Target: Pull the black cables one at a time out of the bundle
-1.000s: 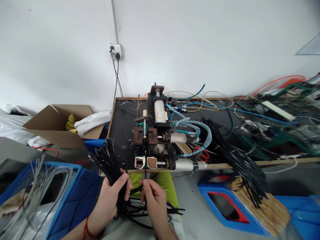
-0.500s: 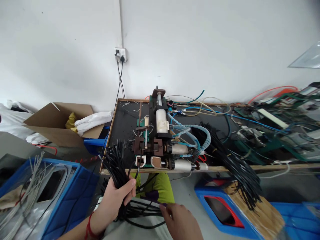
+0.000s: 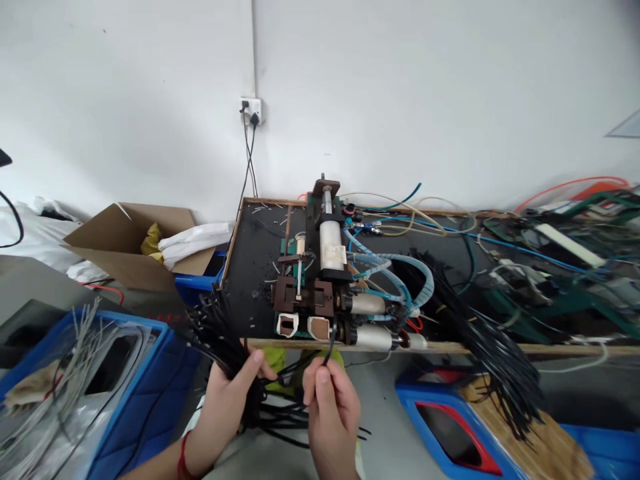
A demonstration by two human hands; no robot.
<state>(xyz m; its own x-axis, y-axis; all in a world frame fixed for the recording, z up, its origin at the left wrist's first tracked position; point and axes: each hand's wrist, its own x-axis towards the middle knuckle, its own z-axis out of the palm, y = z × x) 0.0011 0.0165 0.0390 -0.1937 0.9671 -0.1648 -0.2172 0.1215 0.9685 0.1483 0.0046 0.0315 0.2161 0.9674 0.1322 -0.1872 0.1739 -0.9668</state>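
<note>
My left hand (image 3: 233, 390) is closed around a thick bundle of black cables (image 3: 213, 333), whose cut ends fan out up and to the left. The lower part of the bundle lies across my lap. In a pinch between thumb and fingers, my right hand (image 3: 331, 410) holds a single black cable (image 3: 330, 350), its end pointing up beside the machine's front. Straight ahead on the bench stands a pneumatic machine (image 3: 304, 297) with brown jaw blocks and metal cylinders. Two white-edged pads (image 3: 319, 328) sit at its front edge, close to the cable's end.
A second bundle of black cables (image 3: 493, 353) hangs over the bench's front edge (image 3: 450, 347) on the right. Blue crates (image 3: 135, 393) stand at both sides below. Behind left is an open cardboard box (image 3: 120, 250). Blue air hoses (image 3: 425, 287) curve right of the machine.
My right hand has risen from the cables on my lap toward the machine and now pinches one cable upright. My left hand still grips the bundle. The view has shifted slightly.
</note>
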